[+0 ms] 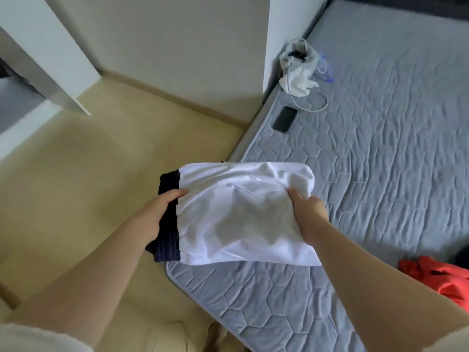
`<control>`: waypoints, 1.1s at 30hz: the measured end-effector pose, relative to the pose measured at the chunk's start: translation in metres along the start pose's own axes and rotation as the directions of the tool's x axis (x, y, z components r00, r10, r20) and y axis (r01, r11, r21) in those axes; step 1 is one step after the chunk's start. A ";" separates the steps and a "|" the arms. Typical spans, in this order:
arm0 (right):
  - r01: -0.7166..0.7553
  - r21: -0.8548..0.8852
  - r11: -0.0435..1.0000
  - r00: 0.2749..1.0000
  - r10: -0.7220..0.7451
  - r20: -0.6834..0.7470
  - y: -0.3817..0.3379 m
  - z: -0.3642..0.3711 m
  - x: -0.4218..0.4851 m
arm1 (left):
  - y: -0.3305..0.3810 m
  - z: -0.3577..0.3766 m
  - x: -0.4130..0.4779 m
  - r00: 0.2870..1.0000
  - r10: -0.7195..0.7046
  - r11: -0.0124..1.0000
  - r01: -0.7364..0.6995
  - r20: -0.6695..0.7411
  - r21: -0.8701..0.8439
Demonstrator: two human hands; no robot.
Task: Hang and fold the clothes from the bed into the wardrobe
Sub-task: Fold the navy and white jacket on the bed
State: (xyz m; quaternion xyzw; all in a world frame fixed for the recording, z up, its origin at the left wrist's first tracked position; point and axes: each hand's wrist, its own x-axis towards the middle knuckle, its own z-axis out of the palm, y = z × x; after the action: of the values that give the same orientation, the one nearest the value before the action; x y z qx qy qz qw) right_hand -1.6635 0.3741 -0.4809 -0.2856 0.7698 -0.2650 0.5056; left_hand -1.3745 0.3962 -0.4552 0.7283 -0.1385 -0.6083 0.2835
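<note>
Folded white-and-navy garment [241,212] is gripped at opposite ends by left hand [157,212] and right hand [308,214], over the bed [380,148] edge.

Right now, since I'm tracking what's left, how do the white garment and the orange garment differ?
The white garment is folded flat; the orange garment lies crumpled. The left hand and right hand hold the white garment; the orange garment lies untouched on the bed. Both are clothes.

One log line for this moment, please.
left hand: grips folded clothes | right hand: grips same | orange garment: on bed
</note>
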 end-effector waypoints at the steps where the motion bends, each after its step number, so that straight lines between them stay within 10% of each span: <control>1: 0.051 0.010 0.999 0.998 -0.051 0.023 -0.025 0.002 -0.011 | 0.016 -0.011 -0.017 0.999 0.033 0.999 -0.034 -0.012 -0.033; 14: 0.522 0.104 0.846 0.791 -0.526 0.312 -0.278 0.080 -0.201 | 0.138 -0.215 -0.228 0.887 0.376 0.852 -0.445 -0.268 -0.276; 33: 0.582 0.222 0.782 0.543 -0.577 0.611 -0.405 0.413 -0.378 | 0.180 -0.548 -0.282 0.719 0.374 0.720 -0.623 -0.585 -0.305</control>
State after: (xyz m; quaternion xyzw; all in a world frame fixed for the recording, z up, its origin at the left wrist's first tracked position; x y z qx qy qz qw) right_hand -1.0867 0.3104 -0.1061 -0.5983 0.4078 -0.2979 0.6221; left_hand -0.8830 0.5398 -0.0684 0.6932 -0.1048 -0.3166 0.6389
